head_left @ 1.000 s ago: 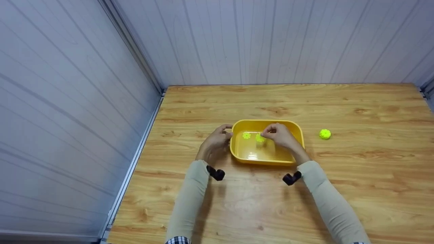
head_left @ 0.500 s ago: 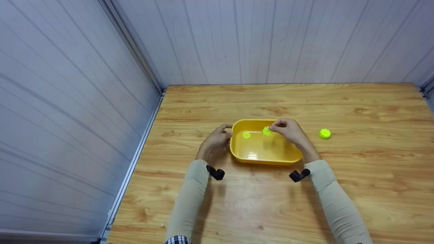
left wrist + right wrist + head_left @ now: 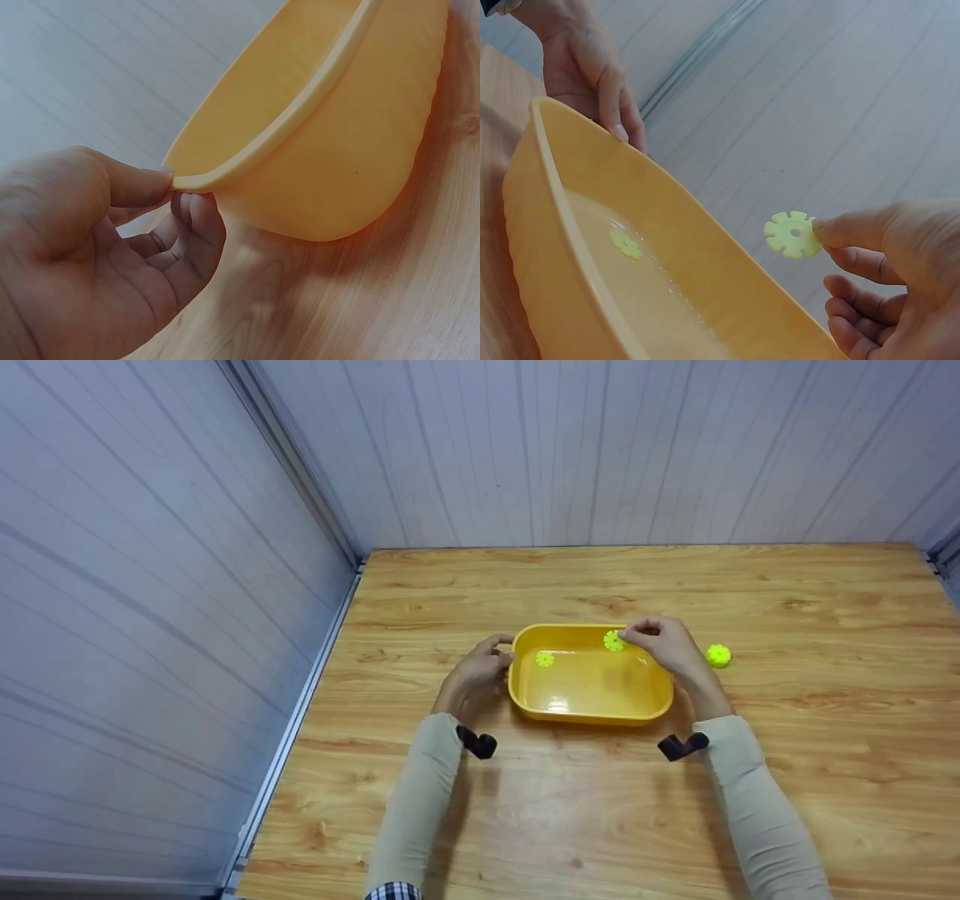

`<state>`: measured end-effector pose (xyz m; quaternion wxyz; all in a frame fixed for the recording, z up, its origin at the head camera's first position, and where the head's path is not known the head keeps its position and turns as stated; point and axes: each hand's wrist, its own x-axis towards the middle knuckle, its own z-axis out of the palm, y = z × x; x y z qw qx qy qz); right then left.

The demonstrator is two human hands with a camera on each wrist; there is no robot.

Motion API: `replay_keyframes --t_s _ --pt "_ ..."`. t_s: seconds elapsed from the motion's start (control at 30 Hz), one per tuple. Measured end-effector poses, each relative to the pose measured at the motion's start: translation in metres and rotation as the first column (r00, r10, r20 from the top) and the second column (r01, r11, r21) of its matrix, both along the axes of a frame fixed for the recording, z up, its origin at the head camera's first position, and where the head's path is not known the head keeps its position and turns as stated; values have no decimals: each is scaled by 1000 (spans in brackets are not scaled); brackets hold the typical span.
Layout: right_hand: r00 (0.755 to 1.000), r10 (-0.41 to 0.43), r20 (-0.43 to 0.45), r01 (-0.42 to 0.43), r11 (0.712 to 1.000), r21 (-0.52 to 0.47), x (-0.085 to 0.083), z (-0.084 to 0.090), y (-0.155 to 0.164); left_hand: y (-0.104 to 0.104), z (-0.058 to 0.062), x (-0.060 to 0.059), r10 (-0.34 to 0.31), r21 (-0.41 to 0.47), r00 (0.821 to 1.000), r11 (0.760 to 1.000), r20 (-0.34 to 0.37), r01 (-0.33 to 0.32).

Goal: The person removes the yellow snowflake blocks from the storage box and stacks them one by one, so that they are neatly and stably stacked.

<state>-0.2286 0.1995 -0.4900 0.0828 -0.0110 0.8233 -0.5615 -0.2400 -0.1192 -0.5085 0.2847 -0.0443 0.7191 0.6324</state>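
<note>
Right hand (image 3: 667, 643) pinches a small lime-green notched disc (image 3: 793, 234) by its edge between thumb and fingertip, held in the air over the far right corner of the yellow tub (image 3: 525, 701). Left hand (image 3: 476, 673) has the tub's left rim nipped between thumb and fingers (image 3: 196, 217), thumb on top, fingers under the lip. We judge the disc thin, stiff plastic and very light (the notched rim should give the fingertips some bite), so an edge pinch like this one suits it; flat on a surface it would be harder to lift. It is round with a centre hole and slots cut around the rim. Below and left of the grip, a second green disc (image 3: 545, 659) lies on the tub floor. Right of the grip, a green ball-like cluster (image 3: 718, 655) sits on the table (image 3: 825, 720). The tub looks glossy and rigid.
</note>
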Motion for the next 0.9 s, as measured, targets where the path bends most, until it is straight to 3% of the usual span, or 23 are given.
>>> replay_keyframes --t_s 0.17,0.47,0.67,0.9 --pt "998 -55 12 55 998 -24 1 2 8 0 0 1 -8 -20 1000 1000 -16 8" --pt "993 -113 36 114 993 -30 6 5 31 -1 -1 3 -1 68 1000 998 4 1" --pt "986 -161 54 163 986 -39 10 3 54 0 -1 2 24 54 999 998 25 -26" --pt "978 -204 41 203 979 26 16 -2 77 -1 -1 2 30 52 998 998 49 -32"
